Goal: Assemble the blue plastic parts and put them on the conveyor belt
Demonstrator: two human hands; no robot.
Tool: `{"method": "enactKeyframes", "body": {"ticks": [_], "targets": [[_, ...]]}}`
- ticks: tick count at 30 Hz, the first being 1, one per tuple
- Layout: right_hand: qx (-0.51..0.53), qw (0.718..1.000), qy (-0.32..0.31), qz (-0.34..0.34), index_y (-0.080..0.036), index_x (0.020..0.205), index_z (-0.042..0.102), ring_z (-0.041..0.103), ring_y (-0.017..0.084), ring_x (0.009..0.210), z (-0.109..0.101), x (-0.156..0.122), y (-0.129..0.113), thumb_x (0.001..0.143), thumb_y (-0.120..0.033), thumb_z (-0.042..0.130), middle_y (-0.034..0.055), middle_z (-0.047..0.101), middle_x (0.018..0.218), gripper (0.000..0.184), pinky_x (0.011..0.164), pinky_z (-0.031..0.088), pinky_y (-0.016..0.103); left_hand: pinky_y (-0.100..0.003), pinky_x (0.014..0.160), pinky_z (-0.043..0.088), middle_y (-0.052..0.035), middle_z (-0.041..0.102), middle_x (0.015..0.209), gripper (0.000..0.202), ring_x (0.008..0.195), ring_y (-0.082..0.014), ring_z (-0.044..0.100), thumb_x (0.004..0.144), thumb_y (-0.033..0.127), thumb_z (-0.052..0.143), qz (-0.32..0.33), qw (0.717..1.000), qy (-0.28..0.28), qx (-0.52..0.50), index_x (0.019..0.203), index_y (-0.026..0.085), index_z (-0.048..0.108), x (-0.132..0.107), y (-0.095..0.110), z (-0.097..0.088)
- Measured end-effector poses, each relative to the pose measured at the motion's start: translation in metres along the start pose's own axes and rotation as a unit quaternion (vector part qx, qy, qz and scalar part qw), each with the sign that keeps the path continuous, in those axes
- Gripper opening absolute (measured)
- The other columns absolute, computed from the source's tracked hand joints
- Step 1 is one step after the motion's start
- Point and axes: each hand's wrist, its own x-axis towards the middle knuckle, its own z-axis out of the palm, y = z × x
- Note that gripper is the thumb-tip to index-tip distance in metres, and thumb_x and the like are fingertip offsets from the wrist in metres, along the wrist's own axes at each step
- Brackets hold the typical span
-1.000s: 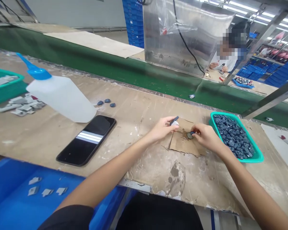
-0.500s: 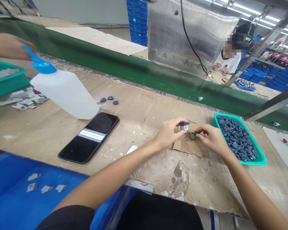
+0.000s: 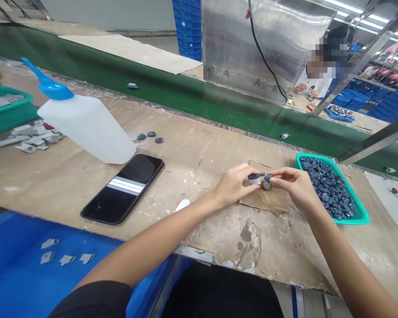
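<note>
My left hand [image 3: 234, 185] pinches a small grey part with a dark blue piece on it [image 3: 256, 178] just above a scrap of cardboard [image 3: 268, 199]. My right hand [image 3: 293, 185] pinches a small dark blue piece [image 3: 268, 177] and holds it against the end of that part. A small round glue spot [image 3: 267, 186] lies on the cardboard right under the two pieces. Both hands hover close together over the cardboard.
A teal tray [image 3: 360, 216] of several dark blue pieces sits right of my right hand. A black phone [image 3: 123, 189] and a tilted white bottle with a blue nozzle [image 3: 82, 123] lie to the left. Grey parts [image 3: 29, 140], a blue bin [image 3: 26, 265], a green conveyor belt [image 3: 172, 95].
My right hand lifted its dark blue piece off the glue spot and brought it up to the part in my left hand. Another person's hand at far left drew back.
</note>
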Motion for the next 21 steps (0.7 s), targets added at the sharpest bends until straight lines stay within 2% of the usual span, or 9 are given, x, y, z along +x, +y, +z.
{"method": "enactKeyframes", "body": {"ticks": [4, 7, 14, 21], "targets": [[0.092, 0.994, -0.03, 0.054, -0.014, 0.07, 0.066, 0.064, 0.018, 0.061, 0.009, -0.002, -0.001, 0.049, -0.031, 0.079, 0.0041, 0.067, 0.064, 0.03, 0.066, 0.053, 0.034, -0.023, 0.07, 0.044, -0.002, 0.058, 0.081, 0.021, 0.077, -0.013, 0.056, 0.072, 0.021, 0.062, 0.015, 1.0, 0.01, 0.009, 0.092, 0.016, 0.059, -0.001, 0.001, 0.001], [0.102, 0.993, -0.024, 0.063, -0.014, 0.068, 0.066, 0.064, 0.018, 0.059, 0.014, -0.005, -0.004, 0.047, -0.03, 0.08, 0.0036, 0.067, 0.063, 0.03, 0.067, 0.055, 0.035, -0.023, 0.07, 0.044, -0.0024, 0.059, 0.082, 0.021, 0.077, -0.0131, 0.057, 0.073, 0.022, 0.061, 0.023, 0.999, 0.019, 0.013, 0.093, 0.016, 0.059, -0.002, 0.0, 0.001], [0.048, 0.998, 0.017, 0.027, -0.014, 0.07, 0.065, 0.066, 0.02, 0.065, 0.021, -0.013, -0.009, 0.052, -0.034, 0.077, 0.0053, 0.068, 0.066, 0.03, 0.069, 0.055, 0.036, -0.023, 0.067, 0.046, -0.0037, 0.06, 0.079, 0.022, 0.073, -0.0129, 0.058, 0.074, 0.024, 0.06, 0.045, 0.996, 0.062, 0.045, 0.094, 0.016, 0.061, -0.005, 0.002, 0.001], [0.039, 0.998, 0.046, -0.004, -0.015, 0.07, 0.066, 0.065, 0.019, 0.062, 0.027, -0.017, -0.007, 0.054, -0.029, 0.076, 0.0041, 0.069, 0.067, 0.024, 0.063, 0.054, 0.031, -0.022, 0.064, 0.046, -0.004, 0.061, 0.076, 0.021, 0.069, -0.0127, 0.057, 0.075, 0.024, 0.058, 0.068, 0.989, 0.088, 0.094, 0.092, 0.014, 0.062, -0.005, 0.004, 0.0]]}}
